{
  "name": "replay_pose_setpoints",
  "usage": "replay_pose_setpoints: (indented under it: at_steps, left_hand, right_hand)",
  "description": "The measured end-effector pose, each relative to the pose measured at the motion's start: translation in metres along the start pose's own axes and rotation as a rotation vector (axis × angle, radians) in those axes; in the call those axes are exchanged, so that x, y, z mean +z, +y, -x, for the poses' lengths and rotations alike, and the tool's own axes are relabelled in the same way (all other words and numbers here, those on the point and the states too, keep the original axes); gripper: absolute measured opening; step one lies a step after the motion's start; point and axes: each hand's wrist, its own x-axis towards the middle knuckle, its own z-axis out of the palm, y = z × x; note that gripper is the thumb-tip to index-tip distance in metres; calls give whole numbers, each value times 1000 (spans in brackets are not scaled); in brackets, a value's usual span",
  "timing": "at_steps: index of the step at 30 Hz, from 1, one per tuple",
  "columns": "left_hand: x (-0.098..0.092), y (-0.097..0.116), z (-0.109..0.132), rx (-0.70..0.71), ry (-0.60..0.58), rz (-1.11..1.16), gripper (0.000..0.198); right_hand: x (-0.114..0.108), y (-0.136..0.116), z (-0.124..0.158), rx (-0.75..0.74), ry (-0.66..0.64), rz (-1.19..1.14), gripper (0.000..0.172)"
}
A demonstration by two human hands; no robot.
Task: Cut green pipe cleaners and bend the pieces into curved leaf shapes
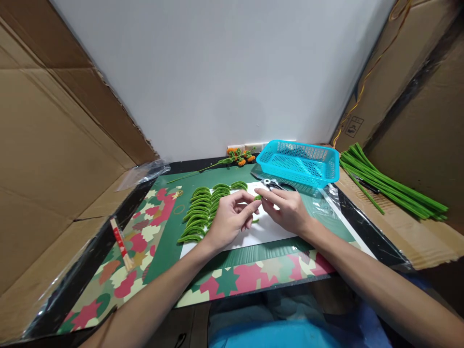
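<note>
My left hand (232,217) and my right hand (284,208) meet over a white sheet (270,229), fingertips pinched together. Between them is a small piece of green pipe cleaner (257,197), mostly hidden by the fingers. Left of my hands, curved green pipe cleaner pieces (197,208) lie in stacked rows on the sheet. Another bit of green shows just below my fingers. Scissors (273,184) with dark handles rest behind my right hand.
A blue plastic basket (335,166) stands at the back right. Long green pipe cleaners (395,186) lie on cardboard to the right. Orange flowers on a green stem (213,165) lie at the back. A red-wrapped chopstick packet (121,244) is at left. Cardboard walls flank the table.
</note>
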Motion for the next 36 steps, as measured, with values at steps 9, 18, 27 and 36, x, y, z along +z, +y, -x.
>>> replay_pose_setpoints:
  at_steps: [9, 18, 27, 36]
  left_hand:
    - [-4, -6, 6, 343, 77, -535, 23]
    - [-5, -6, 7, 440, 28, -660, 33]
    - [-2, -11, 8, 498, 16, -691, 33]
    - [-12, -3, 2, 403, -10, -765, 29]
  right_hand:
    - [-4, 1, -1, -31, -50, 109, 25]
    - [-5, 0, 0, -82, -58, 107, 22]
    - [-6, -7, -1, -101, -79, 80, 27]
    - [1, -3, 1, 68, -147, 13, 22]
